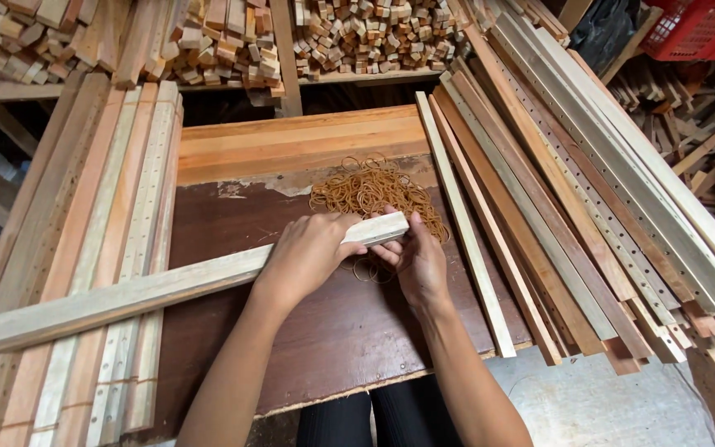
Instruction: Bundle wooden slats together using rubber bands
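**Gripping One Long Slat Beside the Band Pile**

Lying across the table, one long wooden slat ends just before the rubber band pile. The left hand clasps its top near that end; the right hand pinches the tip. It looks stiff, light and rough, best held near the end. Bands: too many to count, soft and stretchy.

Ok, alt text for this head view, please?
Two bare hands, left hand and right hand, grip the end of a long pale wooden slat bundle over a dark brown worktable. A pile of tan rubber bands lies behind; wooden strips flank both sides.
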